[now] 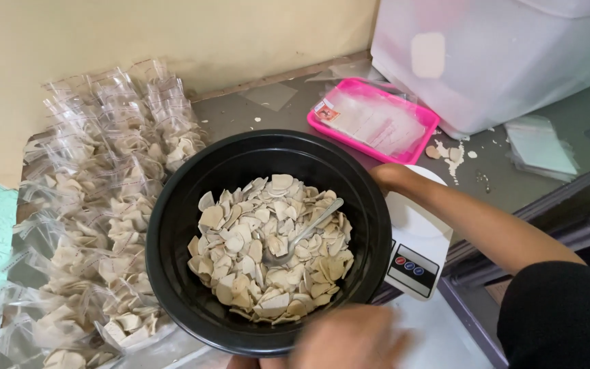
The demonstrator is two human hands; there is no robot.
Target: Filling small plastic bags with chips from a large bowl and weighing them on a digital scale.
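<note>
A large black bowl (172, 225) sits in the middle, half full of pale, thin chip-like pieces (268, 253). A metal spoon (305, 232) lies in them, handle pointing up and right. My right hand (392, 178) reaches in from the right in a black sleeve; only its wrist shows at the bowl's right rim, and the fingers are hidden behind the bowl. My left hand (349, 338) is a blur at the bowl's near rim, low in the view. Its fingers cannot be made out.
A white kitchen scale (418, 256) lies under the bowl's right side. Several small clear bags filled with the same pieces (104, 225) are piled at the left. A pink tray of empty bags (377, 123) and a white plastic box (500, 61) stand behind.
</note>
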